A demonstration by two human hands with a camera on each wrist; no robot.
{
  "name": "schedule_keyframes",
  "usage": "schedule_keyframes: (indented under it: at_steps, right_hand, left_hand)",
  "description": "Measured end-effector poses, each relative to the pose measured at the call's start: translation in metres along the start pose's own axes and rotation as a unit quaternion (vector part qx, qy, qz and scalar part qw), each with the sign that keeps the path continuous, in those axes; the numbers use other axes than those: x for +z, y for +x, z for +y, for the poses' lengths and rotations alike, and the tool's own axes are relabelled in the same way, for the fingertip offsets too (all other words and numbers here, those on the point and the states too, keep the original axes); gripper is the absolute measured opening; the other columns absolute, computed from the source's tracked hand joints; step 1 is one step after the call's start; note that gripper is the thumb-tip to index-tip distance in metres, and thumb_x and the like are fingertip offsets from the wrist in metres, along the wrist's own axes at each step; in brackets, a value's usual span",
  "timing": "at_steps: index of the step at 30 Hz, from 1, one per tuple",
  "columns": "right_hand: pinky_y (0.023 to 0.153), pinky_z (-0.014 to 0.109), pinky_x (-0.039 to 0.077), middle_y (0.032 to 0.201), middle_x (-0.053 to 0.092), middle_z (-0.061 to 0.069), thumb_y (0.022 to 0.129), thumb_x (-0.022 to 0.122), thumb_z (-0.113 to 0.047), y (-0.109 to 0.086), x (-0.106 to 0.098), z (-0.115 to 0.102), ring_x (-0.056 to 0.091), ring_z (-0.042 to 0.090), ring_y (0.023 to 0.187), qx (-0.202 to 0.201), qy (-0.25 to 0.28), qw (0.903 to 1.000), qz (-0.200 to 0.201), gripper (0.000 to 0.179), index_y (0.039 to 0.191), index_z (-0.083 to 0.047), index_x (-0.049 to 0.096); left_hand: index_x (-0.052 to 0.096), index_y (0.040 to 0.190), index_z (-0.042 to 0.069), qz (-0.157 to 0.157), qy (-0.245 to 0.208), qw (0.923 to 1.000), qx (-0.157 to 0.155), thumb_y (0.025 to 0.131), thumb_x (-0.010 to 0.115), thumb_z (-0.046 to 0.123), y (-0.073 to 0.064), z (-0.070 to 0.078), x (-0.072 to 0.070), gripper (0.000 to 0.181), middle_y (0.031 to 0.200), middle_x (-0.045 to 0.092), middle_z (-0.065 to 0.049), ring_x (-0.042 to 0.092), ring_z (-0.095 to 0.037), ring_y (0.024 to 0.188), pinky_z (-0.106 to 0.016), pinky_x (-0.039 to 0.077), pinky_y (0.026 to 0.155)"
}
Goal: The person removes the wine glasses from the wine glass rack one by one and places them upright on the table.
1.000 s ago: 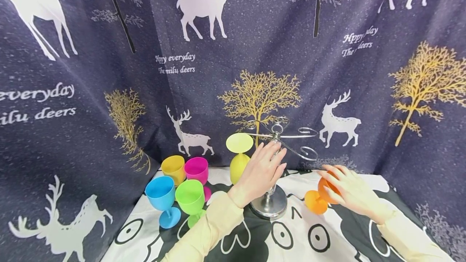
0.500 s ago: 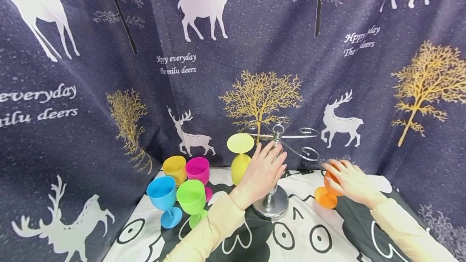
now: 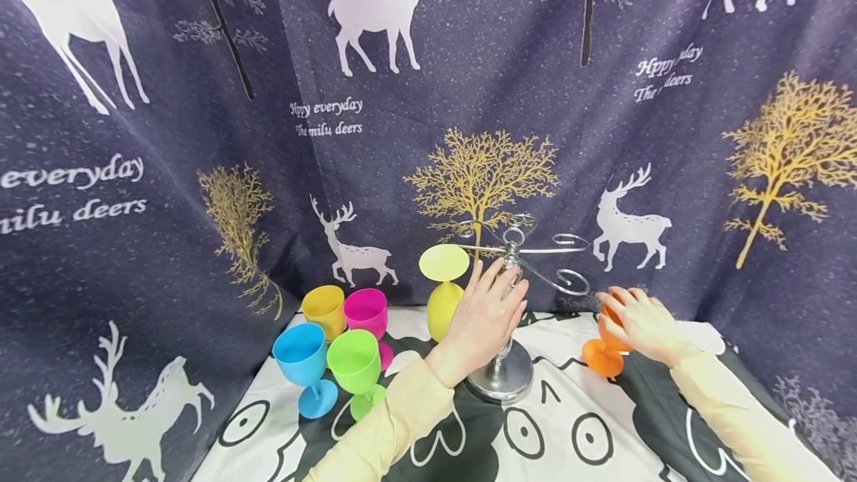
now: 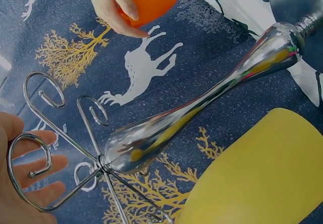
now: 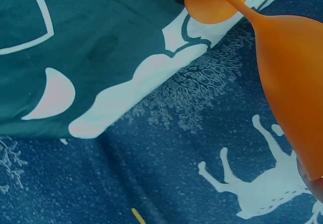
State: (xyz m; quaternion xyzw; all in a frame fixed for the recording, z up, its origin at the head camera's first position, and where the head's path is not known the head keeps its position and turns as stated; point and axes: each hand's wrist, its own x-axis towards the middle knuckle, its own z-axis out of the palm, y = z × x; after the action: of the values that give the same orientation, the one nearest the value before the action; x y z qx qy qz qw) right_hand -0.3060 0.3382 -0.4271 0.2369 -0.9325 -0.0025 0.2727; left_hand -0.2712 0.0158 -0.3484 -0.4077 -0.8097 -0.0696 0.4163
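My left hand [image 3: 486, 315] reaches in front of the silver stand [image 3: 501, 378], fingers extended beside its post and under its curled arms. In the left wrist view those fingers [image 4: 43, 168] lie behind a curled hook, not wrapped around it. A yellow goblet [image 3: 443, 311] hangs upside down from the stand's left arm, its foot on top. Over on the right, my right hand [image 3: 646, 324] grips an orange goblet [image 3: 604, 358] by the bowl. That goblet leans, its foot toward the stand; I cannot tell whether the foot touches the cloth.
On the left stand upright goblets: blue [image 3: 301, 355], green [image 3: 353, 363], magenta [image 3: 365, 312] and amber-yellow [image 3: 324, 311]. A black-and-white patterned cloth [image 3: 562, 460] covers the table. A dark blue curtain [image 3: 469, 95] printed with deer and trees hangs behind it.
My right hand has moved right and slightly toward the curtain with the orange goblet. My left hand stays beside the stand, and the yellow goblet still hangs there.
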Motion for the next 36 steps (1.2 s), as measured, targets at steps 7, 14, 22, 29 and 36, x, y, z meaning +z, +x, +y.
schedule_keyframes:
  at_steps: [7, 14, 22, 29, 36]
  right_hand:
    - [0.069, 0.058, 0.039, 0.112, 0.05, 0.017, 0.085, 0.057, -0.03, 0.0, 0.014, 0.005, 0.046, 0.037, 0.097, 0.03, 0.007, 0.9991, -0.028, 0.039, 0.115, -0.006, 0.058]
    - [0.071, 0.06, 0.037, 0.116, 0.049, 0.019, 0.087, 0.054, -0.031, -0.002, 0.02, 0.007, 0.043, 0.038, 0.101, 0.053, 0.022, 0.997, -0.051, 0.04, 0.118, -0.005, 0.056]
    - [0.077, 0.062, 0.034, 0.124, 0.044, 0.024, 0.089, 0.054, -0.029, -0.002, 0.026, 0.01, 0.04, 0.044, 0.107, 0.049, 0.029, 0.9971, -0.051, 0.042, 0.122, -0.004, 0.053]
    - [0.089, 0.062, 0.024, 0.131, 0.037, 0.027, 0.094, 0.046, -0.034, 0.002, 0.027, 0.009, 0.031, 0.05, 0.115, 0.058, 0.045, 0.9957, -0.057, 0.046, 0.127, -0.003, 0.048]
    - [0.09, 0.064, 0.019, 0.133, 0.034, 0.026, 0.095, 0.044, -0.034, 0.004, 0.028, 0.008, 0.027, 0.049, 0.118, 0.082, 0.066, 0.9913, -0.079, 0.047, 0.129, -0.002, 0.047]
  left_hand:
    - [0.06, 0.113, 0.011, -0.012, -0.012, 0.9999, -0.003, 0.093, 0.049, 0.022, 0.0, 0.0, 0.0, 0.026, 0.124, 0.049, -0.011, 0.03, -0.029, 0.125, -0.047, 0.012, 0.103]
    - [0.06, 0.113, 0.011, -0.011, -0.016, 0.9998, -0.003, 0.093, 0.049, 0.022, 0.001, 0.001, 0.0, 0.025, 0.123, 0.049, -0.011, 0.031, -0.029, 0.125, -0.047, 0.016, 0.102]
    - [0.061, 0.112, 0.012, -0.01, -0.012, 0.9999, -0.004, 0.092, 0.05, 0.022, 0.001, 0.001, -0.001, 0.025, 0.122, 0.05, -0.01, 0.032, -0.029, 0.124, -0.047, 0.013, 0.103]
    - [0.061, 0.11, 0.011, 0.009, -0.019, 0.9998, 0.0, 0.093, 0.049, 0.02, 0.0, -0.001, 0.001, 0.023, 0.119, 0.051, -0.011, 0.034, -0.03, 0.123, -0.047, 0.013, 0.103]
    - [0.061, 0.112, 0.012, -0.007, -0.014, 0.9999, -0.003, 0.092, 0.05, 0.021, 0.0, 0.001, -0.001, 0.024, 0.121, 0.051, -0.011, 0.035, -0.03, 0.122, -0.046, 0.012, 0.103]
